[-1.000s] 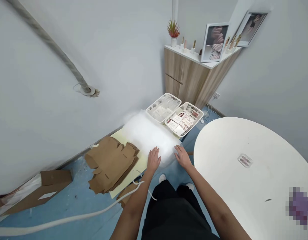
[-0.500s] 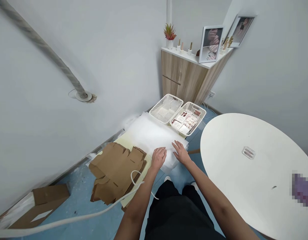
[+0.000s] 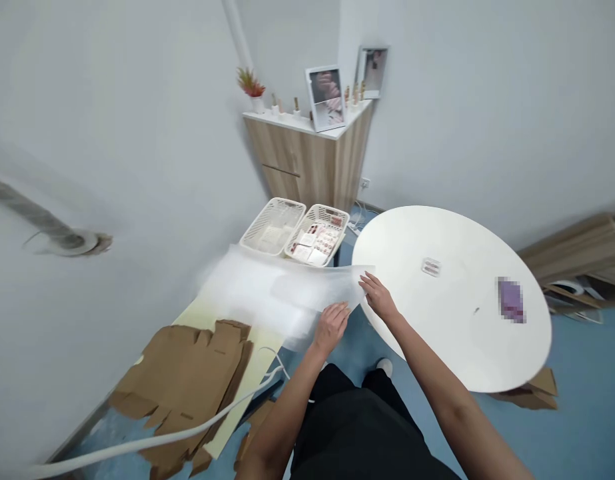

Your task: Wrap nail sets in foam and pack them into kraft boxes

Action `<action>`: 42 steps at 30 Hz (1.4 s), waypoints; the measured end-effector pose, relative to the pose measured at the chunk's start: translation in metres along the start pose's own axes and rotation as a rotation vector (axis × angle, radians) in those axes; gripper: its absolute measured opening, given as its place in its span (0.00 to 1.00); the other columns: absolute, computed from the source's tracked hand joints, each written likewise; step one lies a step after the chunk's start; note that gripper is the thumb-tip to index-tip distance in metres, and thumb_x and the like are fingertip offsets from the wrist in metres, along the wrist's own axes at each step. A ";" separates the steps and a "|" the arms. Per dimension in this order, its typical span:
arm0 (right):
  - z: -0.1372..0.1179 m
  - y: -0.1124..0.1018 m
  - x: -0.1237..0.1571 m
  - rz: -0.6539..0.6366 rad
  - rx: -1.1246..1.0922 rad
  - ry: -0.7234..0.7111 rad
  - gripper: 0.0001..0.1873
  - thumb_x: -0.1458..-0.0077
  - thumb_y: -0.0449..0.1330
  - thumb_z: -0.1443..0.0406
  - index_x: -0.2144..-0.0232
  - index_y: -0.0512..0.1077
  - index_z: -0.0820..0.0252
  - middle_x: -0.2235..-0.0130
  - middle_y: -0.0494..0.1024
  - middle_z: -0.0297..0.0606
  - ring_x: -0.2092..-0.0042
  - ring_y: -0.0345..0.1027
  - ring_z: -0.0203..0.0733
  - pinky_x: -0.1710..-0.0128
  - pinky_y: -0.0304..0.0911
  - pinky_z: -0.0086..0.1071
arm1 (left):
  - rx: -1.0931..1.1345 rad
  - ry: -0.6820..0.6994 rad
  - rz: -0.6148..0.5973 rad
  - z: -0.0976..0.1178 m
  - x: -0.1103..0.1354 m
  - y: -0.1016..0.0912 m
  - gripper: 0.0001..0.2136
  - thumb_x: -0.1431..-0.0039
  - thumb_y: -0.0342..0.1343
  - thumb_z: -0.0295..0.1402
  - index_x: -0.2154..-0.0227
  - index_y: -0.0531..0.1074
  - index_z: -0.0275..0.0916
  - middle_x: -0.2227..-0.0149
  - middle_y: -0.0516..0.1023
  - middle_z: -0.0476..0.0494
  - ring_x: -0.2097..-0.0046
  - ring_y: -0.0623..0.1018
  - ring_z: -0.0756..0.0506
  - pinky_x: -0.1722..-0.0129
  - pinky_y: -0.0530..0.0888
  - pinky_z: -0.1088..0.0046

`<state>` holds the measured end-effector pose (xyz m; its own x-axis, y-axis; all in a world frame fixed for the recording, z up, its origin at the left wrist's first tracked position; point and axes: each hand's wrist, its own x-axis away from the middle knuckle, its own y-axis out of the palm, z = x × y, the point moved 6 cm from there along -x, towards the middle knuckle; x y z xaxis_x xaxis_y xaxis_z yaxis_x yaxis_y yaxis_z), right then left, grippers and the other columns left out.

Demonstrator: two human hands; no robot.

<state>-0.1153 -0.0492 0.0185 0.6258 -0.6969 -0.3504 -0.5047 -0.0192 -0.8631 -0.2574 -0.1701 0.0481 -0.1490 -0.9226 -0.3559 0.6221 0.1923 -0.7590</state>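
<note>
A thin, translucent white packing sheet (image 3: 307, 283) is partly lifted off a pile of similar white sheets (image 3: 237, 300). Its near edge is pinched by my left hand (image 3: 332, 327), fingers closed. At the sheet's right corner, close to the round table, my right hand (image 3: 380, 295) has its fingers closed on it too. The rest of the sheet stretches left over the pile. Beside the pile, on the same pale yellow surface (image 3: 227, 427), lie flattened brown cardboard boxes (image 3: 182, 380).
Two white baskets (image 3: 243, 239) stand behind the sheets, the right one holding cards and small packs. The white round table (image 3: 412, 233) at right bears a small clear case (image 3: 431, 267) and a blurred purple item (image 3: 510, 298). A white cable (image 3: 187, 433) crosses the lower left.
My hands have closed on the top sheet and drawn it right, lifting its right end off the pile toward the round table. The view has swung to the right.
</note>
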 end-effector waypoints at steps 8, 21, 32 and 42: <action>0.125 -0.082 0.126 0.062 0.188 0.235 0.22 0.42 0.48 0.78 0.53 0.74 0.58 0.46 0.75 0.42 0.36 0.58 0.47 0.47 0.70 0.46 | 0.044 0.159 -0.191 0.081 -0.054 0.139 0.14 0.33 0.42 0.26 0.55 0.73 0.40 0.45 0.75 0.39 0.42 0.73 0.42 0.43 0.71 0.53; 0.204 -0.093 0.246 -0.094 0.226 0.426 0.25 0.46 0.50 0.77 0.49 0.72 0.61 0.43 0.72 0.46 0.43 0.63 0.50 0.47 0.65 0.46 | -0.054 0.062 -0.477 0.128 -0.058 0.265 0.18 0.39 0.49 0.31 0.46 0.68 0.40 0.35 0.61 0.34 0.34 0.60 0.37 0.37 0.58 0.44; 0.175 -0.083 0.246 -0.107 0.235 0.420 0.21 0.43 0.52 0.72 0.48 0.71 0.56 0.42 0.70 0.46 0.41 0.59 0.55 0.44 0.53 0.54 | -0.152 0.023 -0.663 0.095 -0.079 0.251 0.31 0.36 0.42 0.55 0.33 0.48 0.52 0.31 0.51 0.42 0.31 0.51 0.36 0.35 0.44 0.41; 0.129 -0.048 0.205 -0.186 0.092 0.312 0.21 0.39 0.53 0.64 0.44 0.68 0.61 0.40 0.68 0.51 0.46 0.64 0.55 0.49 0.64 0.49 | -0.337 -0.028 -0.508 0.033 -0.135 0.218 0.24 0.36 0.46 0.41 0.38 0.61 0.42 0.34 0.60 0.34 0.32 0.54 0.33 0.37 0.37 0.36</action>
<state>0.1141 -0.0987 -0.0584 0.4831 -0.8729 -0.0687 -0.3347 -0.1116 -0.9357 -0.0766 -0.0145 -0.0511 -0.3405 -0.9342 0.1068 0.2000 -0.1830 -0.9626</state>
